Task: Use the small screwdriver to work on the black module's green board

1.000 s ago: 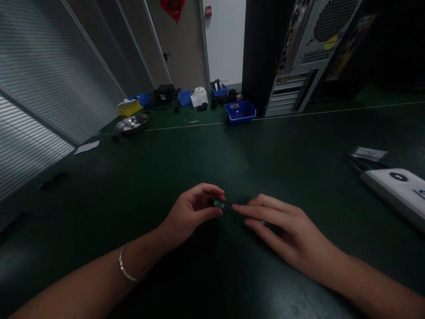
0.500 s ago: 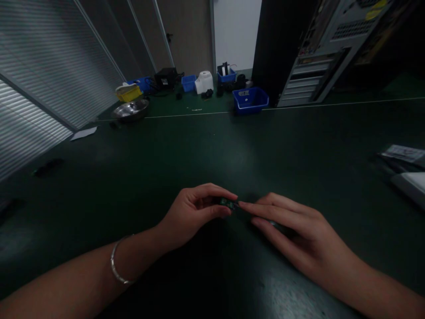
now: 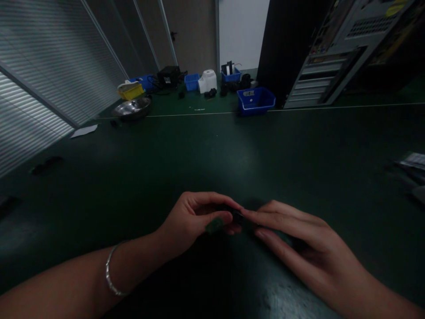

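Observation:
My left hand pinches a small green circuit board between thumb and fingers, low over the dark green table. A silver bracelet circles that wrist. My right hand lies beside it with fingers stretched out; its fingertips touch a small dark part at the board's right end. Whether the right hand grips that part is unclear in the dim light.
At the table's far side stand a blue bin, a steel bowl, a yellow bin, a white device and a computer tower. Papers lie at the right edge. Blinds cover the left wall.
The green board has tilted downward in my left hand, under the thumb. Both hands sit slightly lower in view, and the white device at the right has slid out of frame.

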`<state>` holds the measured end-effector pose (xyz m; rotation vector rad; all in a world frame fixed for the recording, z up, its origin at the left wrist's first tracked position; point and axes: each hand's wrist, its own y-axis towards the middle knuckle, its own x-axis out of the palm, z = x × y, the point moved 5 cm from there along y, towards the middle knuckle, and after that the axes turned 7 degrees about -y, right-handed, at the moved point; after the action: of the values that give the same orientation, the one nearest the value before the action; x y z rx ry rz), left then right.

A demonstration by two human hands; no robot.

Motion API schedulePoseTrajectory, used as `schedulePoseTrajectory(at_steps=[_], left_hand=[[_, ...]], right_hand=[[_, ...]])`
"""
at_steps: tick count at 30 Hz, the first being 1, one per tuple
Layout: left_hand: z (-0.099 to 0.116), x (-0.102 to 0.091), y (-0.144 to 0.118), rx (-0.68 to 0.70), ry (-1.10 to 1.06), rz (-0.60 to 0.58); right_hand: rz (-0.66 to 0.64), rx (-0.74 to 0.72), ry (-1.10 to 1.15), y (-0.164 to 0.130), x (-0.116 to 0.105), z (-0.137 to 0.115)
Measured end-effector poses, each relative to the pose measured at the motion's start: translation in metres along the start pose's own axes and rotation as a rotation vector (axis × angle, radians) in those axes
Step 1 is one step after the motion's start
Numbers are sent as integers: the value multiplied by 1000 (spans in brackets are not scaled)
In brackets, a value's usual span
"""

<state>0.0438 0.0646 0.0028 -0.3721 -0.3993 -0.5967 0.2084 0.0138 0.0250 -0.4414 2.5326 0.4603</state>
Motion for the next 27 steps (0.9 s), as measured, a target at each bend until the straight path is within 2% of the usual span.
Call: schedulePoseTrajectory(at_steps=[6,10,15,17,20,25,27], left_hand=[[-1,-1,0,-7,1,-6],[0,-3,-2,11,69,14],[5,-13,2,107,84,131],[7,-18,5,151,42,170],[8,-19,10,188,-39,152],[9,-17,10,230,-43,94],[10,-17,9,230,-51,100]], right_hand=[[3,16,-39,-2,-1,1],[81,37,-104,-5,-6,3],[170,0,-221,-7,-13,-3],[164,-37,-251,-6,-11,-11],[45,-69,-264,-2,5,-24],[-279,-21,-368,14,52,-35],[-328,-22,-441,21,67,-38]])
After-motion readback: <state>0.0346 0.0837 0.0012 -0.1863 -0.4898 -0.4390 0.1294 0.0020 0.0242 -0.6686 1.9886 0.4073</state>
